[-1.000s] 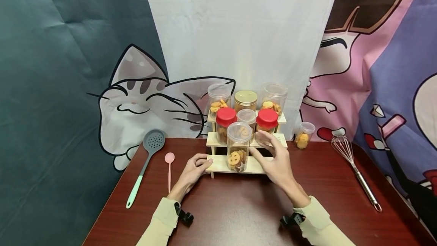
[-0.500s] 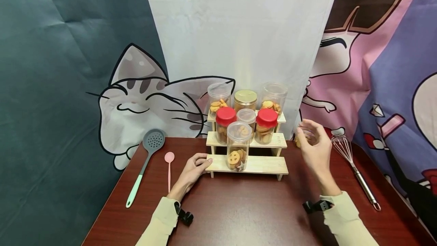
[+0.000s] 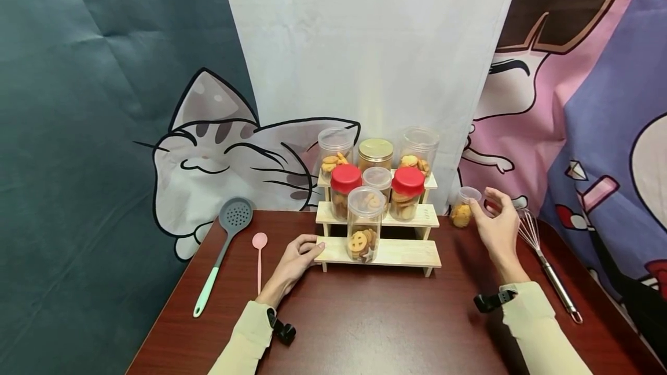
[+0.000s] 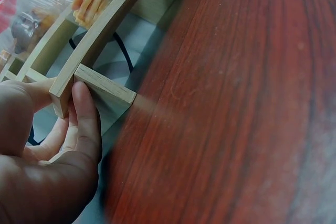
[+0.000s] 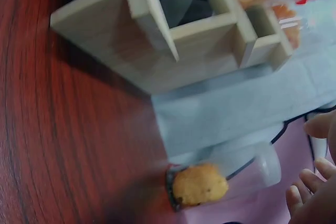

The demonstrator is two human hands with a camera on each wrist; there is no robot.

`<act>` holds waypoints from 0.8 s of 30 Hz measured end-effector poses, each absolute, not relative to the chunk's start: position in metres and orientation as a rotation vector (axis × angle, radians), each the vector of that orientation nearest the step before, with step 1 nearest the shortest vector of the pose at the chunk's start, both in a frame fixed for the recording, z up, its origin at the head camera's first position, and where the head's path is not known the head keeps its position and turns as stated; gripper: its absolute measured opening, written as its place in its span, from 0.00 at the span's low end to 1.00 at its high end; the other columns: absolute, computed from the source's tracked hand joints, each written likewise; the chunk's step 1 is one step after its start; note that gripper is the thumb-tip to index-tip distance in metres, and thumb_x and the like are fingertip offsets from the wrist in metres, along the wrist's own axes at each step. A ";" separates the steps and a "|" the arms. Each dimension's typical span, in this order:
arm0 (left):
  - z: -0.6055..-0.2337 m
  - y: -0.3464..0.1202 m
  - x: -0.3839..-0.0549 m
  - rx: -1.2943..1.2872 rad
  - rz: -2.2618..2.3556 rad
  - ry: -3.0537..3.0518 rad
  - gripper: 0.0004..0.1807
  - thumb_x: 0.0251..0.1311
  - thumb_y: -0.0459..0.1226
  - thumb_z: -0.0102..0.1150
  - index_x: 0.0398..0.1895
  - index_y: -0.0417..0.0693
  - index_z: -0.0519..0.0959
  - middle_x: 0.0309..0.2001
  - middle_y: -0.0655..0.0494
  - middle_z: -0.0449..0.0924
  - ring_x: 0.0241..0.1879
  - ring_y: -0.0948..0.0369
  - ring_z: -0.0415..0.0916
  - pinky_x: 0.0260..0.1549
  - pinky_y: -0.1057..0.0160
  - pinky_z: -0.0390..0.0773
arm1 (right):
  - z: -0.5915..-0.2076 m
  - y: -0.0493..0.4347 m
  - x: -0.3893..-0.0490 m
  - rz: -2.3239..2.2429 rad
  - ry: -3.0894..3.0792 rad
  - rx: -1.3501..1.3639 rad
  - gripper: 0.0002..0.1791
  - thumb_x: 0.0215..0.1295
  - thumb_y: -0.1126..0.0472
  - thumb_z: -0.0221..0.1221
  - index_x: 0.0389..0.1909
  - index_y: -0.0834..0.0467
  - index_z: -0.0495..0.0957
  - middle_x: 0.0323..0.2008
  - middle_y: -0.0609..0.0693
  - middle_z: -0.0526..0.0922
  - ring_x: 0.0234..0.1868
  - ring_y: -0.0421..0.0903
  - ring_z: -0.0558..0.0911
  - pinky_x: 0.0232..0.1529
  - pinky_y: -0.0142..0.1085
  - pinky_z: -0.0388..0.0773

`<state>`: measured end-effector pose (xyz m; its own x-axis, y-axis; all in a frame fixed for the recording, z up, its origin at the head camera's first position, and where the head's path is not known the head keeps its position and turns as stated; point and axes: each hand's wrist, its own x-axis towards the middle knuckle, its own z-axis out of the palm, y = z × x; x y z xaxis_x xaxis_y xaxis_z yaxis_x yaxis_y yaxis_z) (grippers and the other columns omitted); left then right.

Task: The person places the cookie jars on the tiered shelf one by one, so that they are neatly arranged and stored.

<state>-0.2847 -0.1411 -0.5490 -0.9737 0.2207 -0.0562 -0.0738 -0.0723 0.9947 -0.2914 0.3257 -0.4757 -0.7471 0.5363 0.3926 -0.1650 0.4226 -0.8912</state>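
Note:
My left hand (image 3: 294, 262) pinches the left end of the lowest shelf of a three-step wooden rack (image 3: 409, 252). In the left wrist view the thumb lies on top and the fingers (image 4: 86, 114) are underneath. A tall clear cookie jar (image 3: 365, 213) stands upright on that shelf. To the right of the rack, a small clear jar of cookies (image 3: 461, 214) stands near the table's back edge. My right hand (image 3: 497, 236) is beside it, with thumb and fingers spread. The right wrist view shows a gap between the fingers and this jar's lid (image 5: 269, 163).
Two red-lidded jars (image 3: 346, 178) flank a small clear jar on the middle shelf. A gold-lidded jar (image 3: 376, 149) stands between two clear jars on top. Left lie a slotted spatula (image 3: 235, 214) and pink spoon (image 3: 259, 241); a whisk (image 3: 547, 268) lies right. A printed curtain hangs behind.
My right hand has moved right, away from the rack's front jar to the small jar beside the rack. The left hand keeps its hold on the shelf.

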 end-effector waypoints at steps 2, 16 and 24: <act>-0.549 -0.141 -0.285 0.157 2.159 1.987 0.26 0.75 0.36 0.66 0.68 0.31 0.71 0.42 0.54 0.88 0.38 0.62 0.85 0.42 0.64 0.87 | -0.479 0.328 -0.295 1.354 -2.060 -0.335 0.31 0.70 0.53 0.72 0.71 0.57 0.78 0.66 0.55 0.84 0.57 0.34 0.80 0.62 0.24 0.78; -0.548 -0.139 -0.285 0.140 2.170 1.978 0.25 0.75 0.35 0.66 0.68 0.31 0.71 0.43 0.54 0.86 0.37 0.62 0.84 0.42 0.63 0.87 | -0.498 0.343 -0.317 1.350 -2.339 -0.395 0.49 0.72 0.45 0.69 0.84 0.60 0.59 0.78 0.66 0.71 0.75 0.63 0.75 0.75 0.52 0.73; -0.548 -0.140 -0.285 0.142 2.158 1.977 0.26 0.75 0.36 0.67 0.68 0.31 0.71 0.42 0.54 0.86 0.37 0.62 0.84 0.43 0.63 0.87 | -0.505 0.344 -0.319 1.271 -2.369 -0.419 0.43 0.72 0.45 0.70 0.79 0.62 0.68 0.69 0.65 0.80 0.65 0.58 0.81 0.48 0.22 0.67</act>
<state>-0.2849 -0.1404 -0.5484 -0.9730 0.2195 -0.0713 -0.0902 -0.0773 0.9929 -0.3187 0.3436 -0.5051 -0.8674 0.4473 0.2182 0.0654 0.5371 -0.8410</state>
